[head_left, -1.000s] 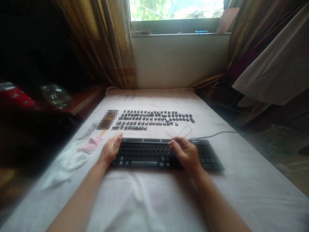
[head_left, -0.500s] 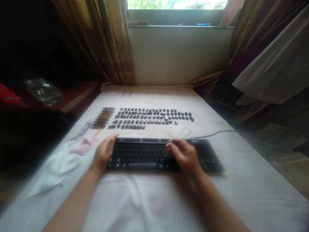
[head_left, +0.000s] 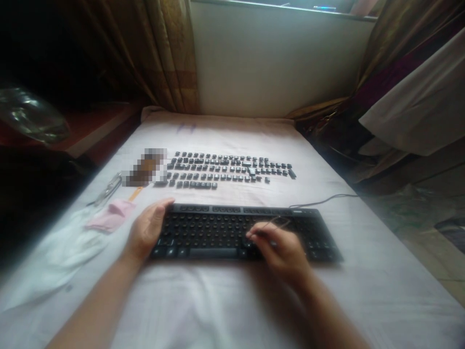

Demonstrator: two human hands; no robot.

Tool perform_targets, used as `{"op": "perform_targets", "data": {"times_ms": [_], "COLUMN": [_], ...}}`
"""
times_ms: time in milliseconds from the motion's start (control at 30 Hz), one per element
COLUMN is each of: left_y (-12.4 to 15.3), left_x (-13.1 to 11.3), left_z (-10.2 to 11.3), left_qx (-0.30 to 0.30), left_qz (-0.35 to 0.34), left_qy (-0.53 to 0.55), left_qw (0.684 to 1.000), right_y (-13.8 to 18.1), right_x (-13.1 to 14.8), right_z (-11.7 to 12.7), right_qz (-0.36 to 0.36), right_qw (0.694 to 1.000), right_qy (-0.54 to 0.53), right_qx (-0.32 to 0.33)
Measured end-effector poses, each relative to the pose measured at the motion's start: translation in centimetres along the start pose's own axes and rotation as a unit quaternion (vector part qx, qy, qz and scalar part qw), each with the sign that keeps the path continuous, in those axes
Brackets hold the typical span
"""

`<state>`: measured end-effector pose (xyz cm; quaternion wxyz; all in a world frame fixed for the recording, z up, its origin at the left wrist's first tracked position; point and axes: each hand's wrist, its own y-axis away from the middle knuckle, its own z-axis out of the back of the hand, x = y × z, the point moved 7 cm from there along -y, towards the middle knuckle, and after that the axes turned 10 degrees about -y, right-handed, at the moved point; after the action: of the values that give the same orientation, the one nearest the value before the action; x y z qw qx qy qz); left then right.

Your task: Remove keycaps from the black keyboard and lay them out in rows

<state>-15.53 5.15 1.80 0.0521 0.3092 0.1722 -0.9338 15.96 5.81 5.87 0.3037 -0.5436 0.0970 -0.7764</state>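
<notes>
A black keyboard [head_left: 203,232] lies on the white cloth, most of its keycaps off and short stubs showing; the space bar and a few bottom-row keys are still on it. My left hand [head_left: 145,231] grips its left end, thumb along the edge. Over the right part of the main keys, my right hand [head_left: 278,247] pinches a thin bent wire loop [head_left: 281,221], which leans back above the knuckles. Its fingertips are close to the lower right letter keys, and whether they touch a key is hard to tell. Loose keycaps [head_left: 212,168] lie in several rows behind the keyboard.
To the left are a pink cloth [head_left: 111,215], a white cloth [head_left: 61,247], tweezer-like metal tools [head_left: 109,186] and a pixelated brown item [head_left: 147,167]. The keyboard's cable [head_left: 327,198] runs off to the right. Curtains [head_left: 165,63] hang beside the wall at the back.
The view has tilted downward. My right hand has turned so that the wire loop, formerly standing up past the keyboard's back edge, now lies lower over the hand. My left hand keeps its grip.
</notes>
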Motion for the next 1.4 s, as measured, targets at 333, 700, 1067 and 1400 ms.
{"op": "perform_targets", "data": {"times_ms": [333, 700, 1067, 1400], "left_y": [-0.2, -0.2, -0.1, 5.5], "left_x": [-0.6, -0.8, -2.1, -13.3], "left_z": [-0.4, -0.7, 0.4, -3.3], "left_qx": [0.018, 0.02, -0.047, 0.068], "left_qz": [-0.037, -0.059, -0.098, -0.264], "left_qy": [-0.028, -0.063, -0.104, -0.019], "left_qw": [0.999, 0.996, 0.989, 0.962], "right_y": [0.3, 0.8, 1.8, 1.1], "right_x": [0.9, 0.0, -2.0, 2.9], "right_z": [-1.1, -0.7, 1.3, -1.1], "right_qz": [0.086, 0.03, -0.065, 0.076], "right_qw": [0.995, 0.998, 0.967, 0.983], "right_qy": [0.043, 0.015, -0.123, -0.083], "right_qx": [0.02, -0.053, -0.214, -0.144]}}
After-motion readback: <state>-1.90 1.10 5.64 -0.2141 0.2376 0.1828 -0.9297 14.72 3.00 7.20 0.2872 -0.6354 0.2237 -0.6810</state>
